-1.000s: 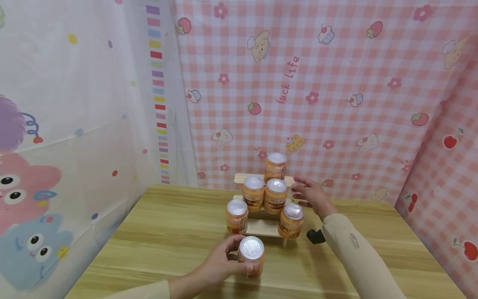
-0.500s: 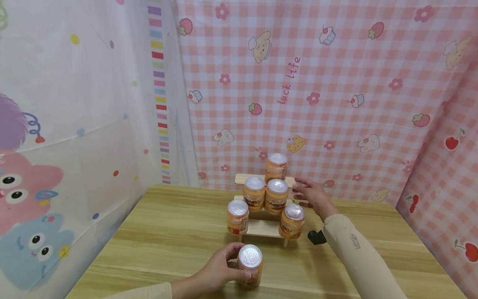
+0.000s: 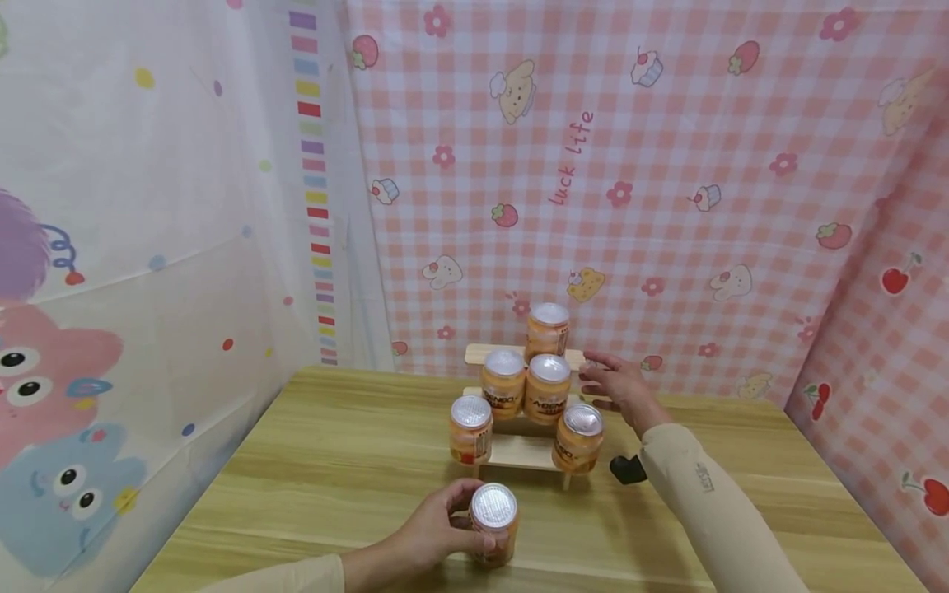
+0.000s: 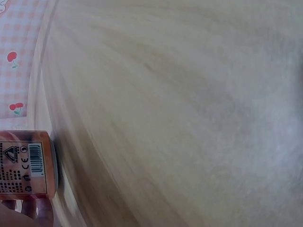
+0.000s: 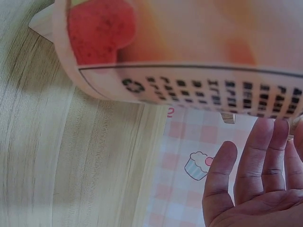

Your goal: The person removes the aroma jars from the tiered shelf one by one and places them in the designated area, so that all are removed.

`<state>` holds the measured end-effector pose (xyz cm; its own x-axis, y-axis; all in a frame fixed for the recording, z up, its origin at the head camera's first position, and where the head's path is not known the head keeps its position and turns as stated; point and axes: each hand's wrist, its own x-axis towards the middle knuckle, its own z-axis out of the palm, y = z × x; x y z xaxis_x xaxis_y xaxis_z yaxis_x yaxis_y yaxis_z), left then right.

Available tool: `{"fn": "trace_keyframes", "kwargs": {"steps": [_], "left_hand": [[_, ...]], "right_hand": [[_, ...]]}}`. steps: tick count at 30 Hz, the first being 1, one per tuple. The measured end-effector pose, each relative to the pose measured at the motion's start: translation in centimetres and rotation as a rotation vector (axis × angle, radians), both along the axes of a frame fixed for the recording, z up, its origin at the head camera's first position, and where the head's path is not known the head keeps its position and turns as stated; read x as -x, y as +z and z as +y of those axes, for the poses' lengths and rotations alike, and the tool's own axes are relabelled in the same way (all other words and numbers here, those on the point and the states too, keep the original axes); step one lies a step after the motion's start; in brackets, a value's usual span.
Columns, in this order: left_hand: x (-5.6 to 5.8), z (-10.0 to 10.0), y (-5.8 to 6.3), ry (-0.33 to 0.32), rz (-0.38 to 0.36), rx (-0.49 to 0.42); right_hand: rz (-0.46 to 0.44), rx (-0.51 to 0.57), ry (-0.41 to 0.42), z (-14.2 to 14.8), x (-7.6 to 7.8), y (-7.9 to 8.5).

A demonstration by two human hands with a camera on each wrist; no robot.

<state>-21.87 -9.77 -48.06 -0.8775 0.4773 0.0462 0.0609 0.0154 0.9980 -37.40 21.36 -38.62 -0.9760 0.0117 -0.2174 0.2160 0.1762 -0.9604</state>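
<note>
My left hand (image 3: 433,527) grips an orange can with a silver lid (image 3: 494,527), upright in front of the rack. In the left wrist view this can (image 4: 26,165) shows its barcode, with fingertips below it. A small wooden tiered rack (image 3: 522,452) bears several similar cans: one can (image 3: 547,331) on top, two in the middle, and two at the ends of the lowest step. My right hand (image 3: 623,389) has its fingers extended at the rack's upper right end. A can (image 5: 189,47) fills the upper part of the right wrist view, above the right fingers (image 5: 255,161).
A wood-grain table (image 3: 334,461) carries everything. A small black object (image 3: 628,469) lies beside the right sleeve. Behind the table hangs a pink checked cloth (image 3: 652,165), and a white patterned cloth (image 3: 185,181) hangs on the left.
My left hand has brought its can slightly toward me and to the left, mostly in the first half second. The right hand and the cans on the rack stay put.
</note>
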Motion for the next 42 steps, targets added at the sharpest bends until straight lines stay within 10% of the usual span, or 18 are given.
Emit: {"fn": "trace_keyframes", "kwargs": {"steps": [30,42], "left_hand": [[0.9,-0.4,-0.3,-0.082,-0.023,-0.024],[0.9,-1.8,0.7,-0.058,0.076,0.017]], "right_hand": [[0.002,0.019,0.006,0.1,0.1,0.0],[0.005,0.013,0.01,0.1,0.2,-0.1]]}}
